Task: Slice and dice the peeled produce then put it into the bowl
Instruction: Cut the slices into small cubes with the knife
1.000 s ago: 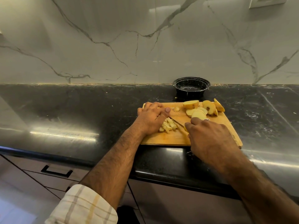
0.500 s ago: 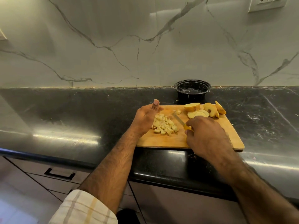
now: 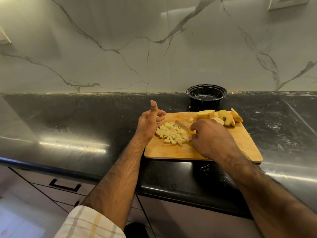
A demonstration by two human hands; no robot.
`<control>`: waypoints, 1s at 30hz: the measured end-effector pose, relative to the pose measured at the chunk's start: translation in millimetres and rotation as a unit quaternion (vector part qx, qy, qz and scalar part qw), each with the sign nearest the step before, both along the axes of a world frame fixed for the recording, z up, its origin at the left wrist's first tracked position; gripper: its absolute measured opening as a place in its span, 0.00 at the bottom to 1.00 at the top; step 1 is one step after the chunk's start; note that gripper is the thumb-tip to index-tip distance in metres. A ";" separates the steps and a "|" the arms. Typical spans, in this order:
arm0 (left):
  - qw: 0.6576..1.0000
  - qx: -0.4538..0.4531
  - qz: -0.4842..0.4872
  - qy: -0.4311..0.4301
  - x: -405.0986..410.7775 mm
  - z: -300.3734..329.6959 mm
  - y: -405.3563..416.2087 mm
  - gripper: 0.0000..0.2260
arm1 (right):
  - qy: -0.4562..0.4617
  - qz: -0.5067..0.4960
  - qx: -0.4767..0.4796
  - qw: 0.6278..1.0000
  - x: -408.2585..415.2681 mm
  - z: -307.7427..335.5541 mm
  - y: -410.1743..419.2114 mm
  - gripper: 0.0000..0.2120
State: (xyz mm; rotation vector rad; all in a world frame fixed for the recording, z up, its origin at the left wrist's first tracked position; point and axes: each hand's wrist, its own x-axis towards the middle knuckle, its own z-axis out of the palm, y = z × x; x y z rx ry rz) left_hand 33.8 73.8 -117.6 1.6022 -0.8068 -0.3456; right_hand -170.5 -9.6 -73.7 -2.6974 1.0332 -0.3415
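**Dice heaped, bowl waiting**

Cutting board [image 3: 202,152] as landmark. Left hand [image 3: 148,125] at its left edge, fingers relaxed, thumb up, walling the diced pile [image 3: 172,133] mid-board. Right hand [image 3: 208,138] grasps the knife [image 3: 182,126], likely to corral pieces. Uncut slices [image 3: 224,116] far-right corner; bowl [image 3: 206,94] just behind, holding no dice.
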 end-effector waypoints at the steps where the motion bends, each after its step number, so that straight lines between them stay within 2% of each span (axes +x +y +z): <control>1: 1.000 0.003 -0.007 -0.003 -1.5 0.0 -0.6 0.38 | 0.001 0.010 0.005 1.000 1.0 -0.3 0.5 0.16; 4: 0.999 0.012 0.007 -0.034 -3.6 -1.7 -1.7 0.37 | -0.007 0.016 -0.016 1.000 -4.3 -1.4 -0.2 0.16; 6: 0.991 0.044 0.032 -0.118 -3.2 -3.2 -2.7 0.30 | -0.032 -0.011 -0.045 0.998 -14.0 -3.0 -1.7 0.13; 9: 0.950 0.116 0.028 -0.288 -2.0 1.7 -12.6 0.13 | -0.071 -0.054 -0.055 0.995 -25.8 -8.2 -1.7 0.13; 12: 0.918 0.188 -0.031 -0.349 -7.0 18.2 -33.7 0.10 | -0.080 -0.060 -0.041 0.994 -29.4 -9.6 4.3 0.16; 16: 0.900 0.267 -0.068 -0.339 -15.4 28.3 -67.3 0.11 | -0.084 -0.066 -0.016 0.994 -33.2 -10.6 10.8 0.17; 19: 0.883 0.316 -0.085 -0.337 -19.9 24.9 -84.9 0.11 | -0.044 -0.066 0.016 0.997 -33.4 -12.9 9.0 0.17; 24: 0.877 0.311 -0.077 -0.357 -15.3 26.1 -90.2 0.06 | 0.014 -0.067 0.059 0.996 -31.1 -12.3 5.0 0.20; 27: 0.874 0.320 -0.126 -0.344 -11.4 28.6 -84.0 0.03 | 0.025 -0.073 0.076 0.994 -30.3 -11.6 3.0 0.18; 30: 0.881 0.315 -0.177 -0.306 -9.6 28.8 -74.2 0.05 | 0.036 -0.070 0.084 0.993 -30.5 -10.2 4.0 0.18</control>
